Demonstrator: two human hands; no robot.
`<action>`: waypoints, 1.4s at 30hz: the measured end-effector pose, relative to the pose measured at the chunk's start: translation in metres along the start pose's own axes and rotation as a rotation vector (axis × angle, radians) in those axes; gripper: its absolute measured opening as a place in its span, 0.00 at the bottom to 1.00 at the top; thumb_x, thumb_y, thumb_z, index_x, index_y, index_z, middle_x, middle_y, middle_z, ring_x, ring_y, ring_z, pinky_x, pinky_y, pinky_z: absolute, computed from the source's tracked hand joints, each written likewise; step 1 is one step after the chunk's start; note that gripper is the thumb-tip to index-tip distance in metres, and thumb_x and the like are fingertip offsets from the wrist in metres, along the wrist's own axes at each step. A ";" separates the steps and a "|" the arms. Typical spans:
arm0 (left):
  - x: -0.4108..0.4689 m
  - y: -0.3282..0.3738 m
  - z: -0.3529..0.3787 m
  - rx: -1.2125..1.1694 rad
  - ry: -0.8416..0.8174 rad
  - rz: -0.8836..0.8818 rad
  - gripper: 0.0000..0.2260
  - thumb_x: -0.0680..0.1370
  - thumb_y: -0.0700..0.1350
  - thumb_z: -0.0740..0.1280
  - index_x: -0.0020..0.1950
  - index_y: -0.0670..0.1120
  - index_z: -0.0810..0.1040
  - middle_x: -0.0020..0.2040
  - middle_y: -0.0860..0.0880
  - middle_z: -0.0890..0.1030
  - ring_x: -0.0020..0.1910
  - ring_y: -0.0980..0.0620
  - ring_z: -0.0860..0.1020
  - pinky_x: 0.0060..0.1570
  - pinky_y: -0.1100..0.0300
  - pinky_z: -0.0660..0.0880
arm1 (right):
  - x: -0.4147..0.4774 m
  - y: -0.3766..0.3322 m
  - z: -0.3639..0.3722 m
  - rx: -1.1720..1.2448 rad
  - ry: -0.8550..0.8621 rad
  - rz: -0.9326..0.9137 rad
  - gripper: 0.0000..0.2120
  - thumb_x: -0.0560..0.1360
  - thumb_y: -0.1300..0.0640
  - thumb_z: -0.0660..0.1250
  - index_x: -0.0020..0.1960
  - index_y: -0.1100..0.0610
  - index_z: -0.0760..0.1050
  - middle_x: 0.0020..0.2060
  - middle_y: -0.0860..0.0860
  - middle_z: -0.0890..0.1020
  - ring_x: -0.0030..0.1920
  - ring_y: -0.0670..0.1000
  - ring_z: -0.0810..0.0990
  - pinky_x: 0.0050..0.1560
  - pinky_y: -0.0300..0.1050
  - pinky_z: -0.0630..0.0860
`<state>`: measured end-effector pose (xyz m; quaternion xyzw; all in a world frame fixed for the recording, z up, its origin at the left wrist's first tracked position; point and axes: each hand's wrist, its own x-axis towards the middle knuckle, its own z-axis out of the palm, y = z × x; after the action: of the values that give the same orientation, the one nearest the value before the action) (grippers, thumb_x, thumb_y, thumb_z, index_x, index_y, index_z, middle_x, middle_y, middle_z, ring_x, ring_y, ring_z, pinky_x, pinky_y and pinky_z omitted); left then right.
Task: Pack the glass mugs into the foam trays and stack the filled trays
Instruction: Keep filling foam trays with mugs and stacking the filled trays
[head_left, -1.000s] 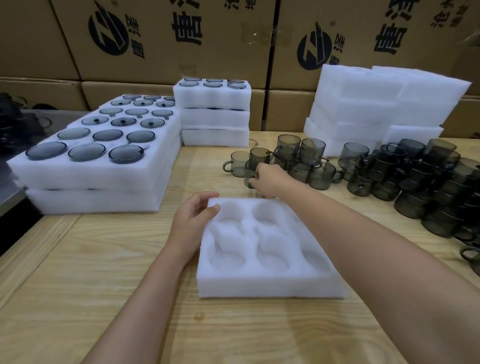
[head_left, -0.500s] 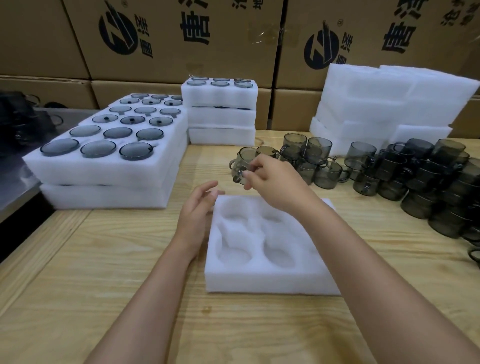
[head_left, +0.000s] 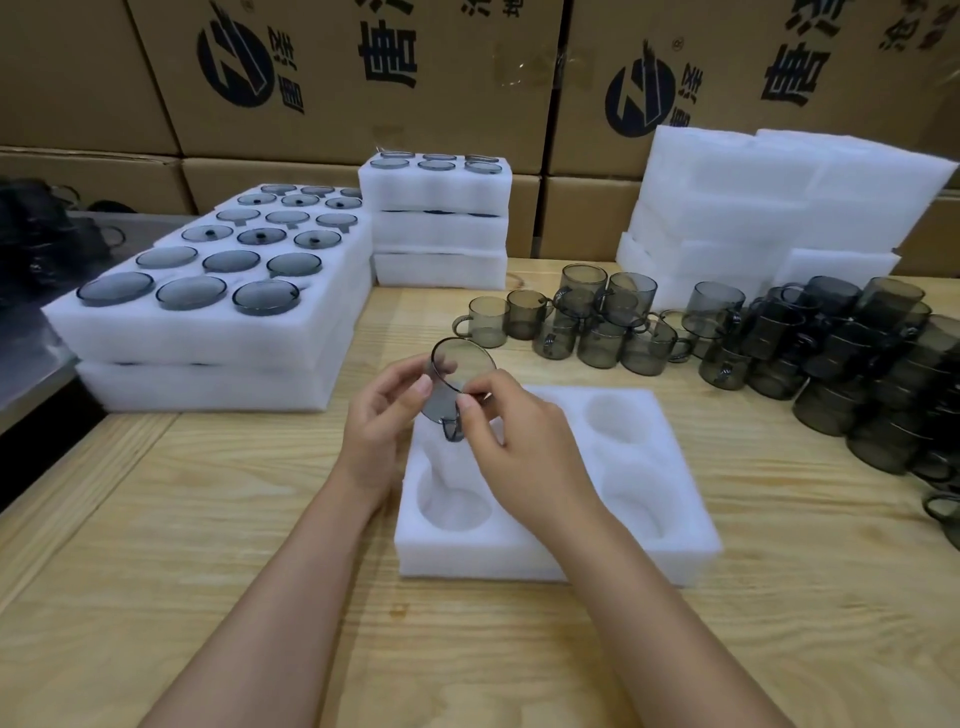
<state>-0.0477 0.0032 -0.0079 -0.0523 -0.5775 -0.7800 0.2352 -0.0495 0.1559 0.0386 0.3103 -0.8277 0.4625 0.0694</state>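
Holding one smoky glass mug (head_left: 460, 371) tilted just above the far-left pocket of the foam tray (head_left: 467, 556), the person has both hands on it. The left hand (head_left: 382, 421) curls fingers and thumb round its wall, and the right hand (head_left: 511, 441) pinches it near the handle. None of the tray's visible pockets holds a mug, so this tray is only beginning. Filled trays (head_left: 208, 332) stand stacked at left, with a smaller stack (head_left: 439, 228) behind. Many loose mugs (head_left: 602, 343) crowd the table at right — much seems left to pack. The foam looks soft, white and matte, with rounded moulded hollows; the glass is grey-tinted, cylindrical and probably slick.
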 end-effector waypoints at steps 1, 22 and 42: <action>0.000 0.000 0.001 0.007 0.008 0.008 0.12 0.73 0.41 0.63 0.55 0.39 0.78 0.52 0.46 0.82 0.54 0.47 0.79 0.55 0.53 0.76 | 0.001 0.001 0.000 0.017 0.022 0.011 0.06 0.79 0.53 0.60 0.53 0.50 0.74 0.38 0.43 0.81 0.43 0.46 0.76 0.41 0.40 0.69; 0.000 -0.001 0.002 0.010 -0.007 -0.042 0.14 0.72 0.40 0.64 0.57 0.43 0.76 0.50 0.44 0.80 0.53 0.46 0.78 0.55 0.51 0.74 | 0.016 0.018 -0.006 0.337 -0.002 0.175 0.16 0.77 0.53 0.64 0.64 0.45 0.72 0.47 0.35 0.78 0.43 0.37 0.77 0.43 0.26 0.72; -0.003 0.004 0.010 0.185 -0.009 -0.011 0.18 0.63 0.53 0.71 0.44 0.43 0.74 0.48 0.41 0.78 0.48 0.49 0.76 0.48 0.59 0.74 | 0.018 0.023 -0.008 0.355 0.036 0.202 0.15 0.76 0.60 0.66 0.62 0.52 0.75 0.49 0.44 0.79 0.45 0.44 0.78 0.38 0.24 0.70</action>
<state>-0.0450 0.0130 -0.0021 -0.0307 -0.6484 -0.7245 0.2320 -0.0784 0.1632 0.0333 0.2245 -0.7586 0.6114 -0.0184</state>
